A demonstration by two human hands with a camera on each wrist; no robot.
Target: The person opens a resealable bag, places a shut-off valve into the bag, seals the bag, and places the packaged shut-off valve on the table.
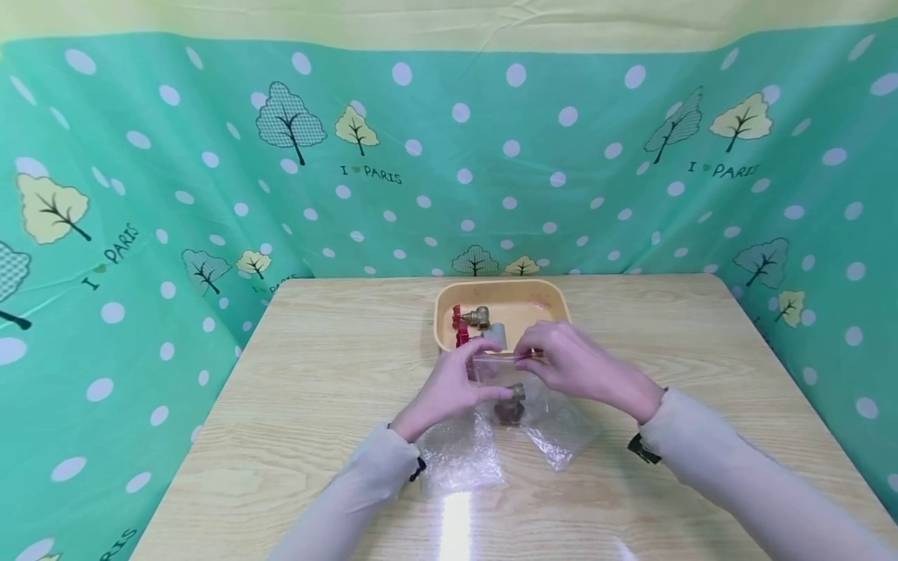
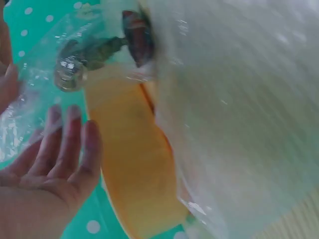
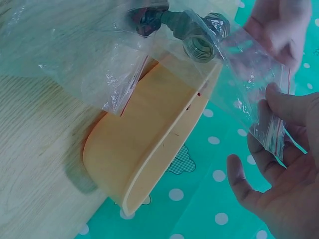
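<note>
A clear zip-lock bag [image 3: 244,107] hangs in front of me with a brass valve [image 3: 197,37] inside it. The valve's dark red handwheel [image 1: 509,411] points down. My right hand [image 1: 571,365] pinches the zip edge of the bag at its right end, between thumb and forefinger. My left hand [image 1: 452,383] is at the other side of the bag, its thumb and forefinger spread apart around the bag's left part. In the left wrist view, blurred, the left hand's fingers [image 2: 70,137] are fairly straight beside the plastic.
Behind the bag stands a yellow-orange tray [image 1: 443,300] holding red-handled valves [image 1: 477,316] and a grey fitting [image 1: 495,335]. More clear plastic bags [image 1: 463,461] lie on the wooden table [image 1: 337,366] under my hands. A green printed cloth [image 1: 491,179] surrounds the table.
</note>
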